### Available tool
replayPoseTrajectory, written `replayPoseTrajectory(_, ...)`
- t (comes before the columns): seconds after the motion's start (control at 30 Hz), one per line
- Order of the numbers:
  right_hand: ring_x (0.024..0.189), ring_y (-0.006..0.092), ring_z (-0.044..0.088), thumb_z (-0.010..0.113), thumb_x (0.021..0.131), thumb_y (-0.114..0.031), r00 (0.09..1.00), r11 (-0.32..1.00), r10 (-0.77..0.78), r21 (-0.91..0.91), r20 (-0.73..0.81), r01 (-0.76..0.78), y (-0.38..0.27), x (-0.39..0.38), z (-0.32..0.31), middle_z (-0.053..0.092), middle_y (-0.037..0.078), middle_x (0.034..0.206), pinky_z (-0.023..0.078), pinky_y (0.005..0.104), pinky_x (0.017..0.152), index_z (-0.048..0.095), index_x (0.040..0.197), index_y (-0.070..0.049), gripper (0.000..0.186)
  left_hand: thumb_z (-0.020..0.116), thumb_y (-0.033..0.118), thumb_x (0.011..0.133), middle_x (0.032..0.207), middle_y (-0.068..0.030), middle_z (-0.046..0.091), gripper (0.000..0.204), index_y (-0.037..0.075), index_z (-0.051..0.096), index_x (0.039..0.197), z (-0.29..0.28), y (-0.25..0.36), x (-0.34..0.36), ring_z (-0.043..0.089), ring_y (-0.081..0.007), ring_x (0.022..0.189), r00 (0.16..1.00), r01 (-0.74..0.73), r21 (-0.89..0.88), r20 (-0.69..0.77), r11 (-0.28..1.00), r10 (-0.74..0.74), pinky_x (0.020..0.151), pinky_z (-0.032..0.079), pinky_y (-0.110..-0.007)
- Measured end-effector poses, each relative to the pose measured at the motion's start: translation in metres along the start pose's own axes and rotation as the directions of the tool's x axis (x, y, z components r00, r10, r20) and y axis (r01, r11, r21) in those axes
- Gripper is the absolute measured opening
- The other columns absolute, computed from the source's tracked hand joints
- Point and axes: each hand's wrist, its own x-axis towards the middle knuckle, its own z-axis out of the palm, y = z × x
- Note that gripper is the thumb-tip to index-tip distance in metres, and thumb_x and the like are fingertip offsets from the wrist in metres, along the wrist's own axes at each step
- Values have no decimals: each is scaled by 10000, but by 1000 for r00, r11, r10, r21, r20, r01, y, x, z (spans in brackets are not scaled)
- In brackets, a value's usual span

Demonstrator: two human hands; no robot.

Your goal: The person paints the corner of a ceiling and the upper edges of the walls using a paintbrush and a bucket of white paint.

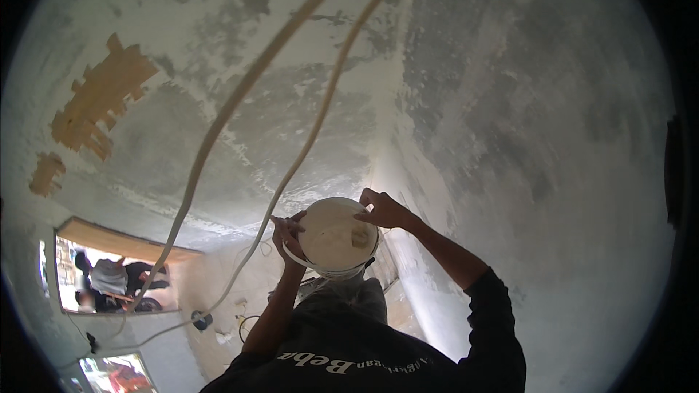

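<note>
A white round bucket [329, 239] with a wire handle is held up in front of my chest. Its pale round top faces me, with a small brownish squarish patch near the right side; whether this is a lid or the contents I cannot tell. My left hand [289, 234] grips the left edge, fingers bent over the rim. On the far right of the rim, my right hand [384, 211] has its fingers curled and pinching the edge. Both forearms are bare below dark sleeves.
Two long beige hoses or cables [218, 127] hang across the left. Grey, patchily plastered surfaces [510, 102] surround me, with brown bare patches [102, 102]. Through an opening [120, 273] at left, people show outside. On the floor are a dark container [202, 320] and loose items.
</note>
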Motion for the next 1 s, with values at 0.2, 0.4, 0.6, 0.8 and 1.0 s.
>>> replayPoseTrajectory(0.2, 790, 244, 651, 724, 736, -224, 999, 992, -34, 118, -23, 36, 10, 11, 15, 635, 126, 806, 510, 340, 684, 518, 873, -1, 333, 300, 380, 977, 971, -160, 602, 515, -57, 572, 993, -8, 6, -2, 579, -229, 913, 995, -94, 303, 72, 948, 76, 830, 454, -340)
replayPoseTrajectory(0.4, 832, 242, 644, 725, 738, -214, 997, 979, -48, 202, 61, 35, 9, 32, 64, 626, 135, 814, 509, 344, 722, 527, 878, 9, 329, 330, 373, 975, 961, -134, 603, 494, -67, 548, 1029, -59, 2, -13, 576, -184, 909, 1000, 6, 329, 23, 944, -15, 807, 467, -314)
replayPoseTrajectory(0.6, 843, 196, 632, 702, 761, -181, 982, 979, -72, 199, 172, 37, -21, 54, 142, 615, 125, 840, 553, 313, 666, 522, 903, 21, 306, 454, 241, 935, 802, -133, 585, 287, -16, 581, 919, -149, -5, -32, 535, -151, 772, 988, 152, 460, -103, 875, -117, 662, 424, -315)
replayPoseTrajectory(0.8, 741, 256, 658, 685, 768, -184, 946, 953, -102, 302, 309, 4, -35, 55, 235, 627, 167, 860, 546, 334, 649, 509, 932, 23, 318, 456, 280, 931, 728, -174, 626, 373, -54, 613, 871, -196, 18, -82, 586, -187, 679, 909, 285, 568, -415, 772, -31, 625, 453, -337)
replayPoseTrajectory(1.0, 813, 292, 660, 689, 761, -186, 840, 989, -85, 149, 535, 6, -51, 47, 299, 637, 152, 898, 539, 373, 712, 503, 960, -5, 327, 448, 272, 930, 766, -212, 630, 369, -40, 627, 847, -244, -5, -152, 620, -310, 707, 765, 441, 606, -640, 662, 76, 630, 466, -375)
